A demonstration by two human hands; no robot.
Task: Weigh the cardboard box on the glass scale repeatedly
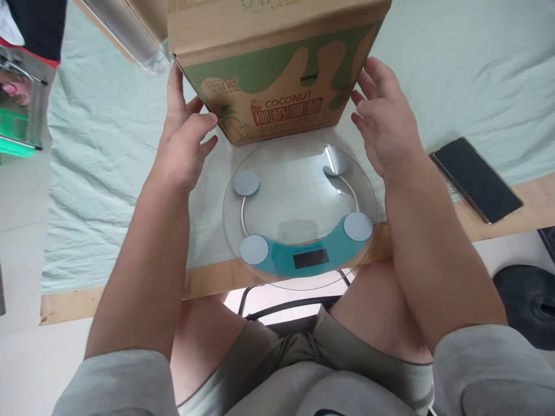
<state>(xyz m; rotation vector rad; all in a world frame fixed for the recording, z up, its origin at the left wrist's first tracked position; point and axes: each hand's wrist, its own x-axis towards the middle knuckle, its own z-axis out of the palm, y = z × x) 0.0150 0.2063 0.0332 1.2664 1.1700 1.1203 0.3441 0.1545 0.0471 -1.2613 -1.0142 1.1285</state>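
Left hand (184,138), right hand (385,118) flank carton (277,86), grip unclear; print faces front edge of cloth-draped table (73,303), long axis near-parallel; tiled floor (21,248).

Head-worn view, facing forward and down, close above hands (184,138) (385,118)

Box (277,72) top cut off, blk txt (309,78) illeg.

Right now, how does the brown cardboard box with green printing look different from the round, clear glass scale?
The brown cardboard box with green printing is tall and blocky; the round, clear glass scale is flat. You can see through much of the scale, but not the box. The box shows the word COCONUT; the scale has a dark display. Both have some coloured decoration.
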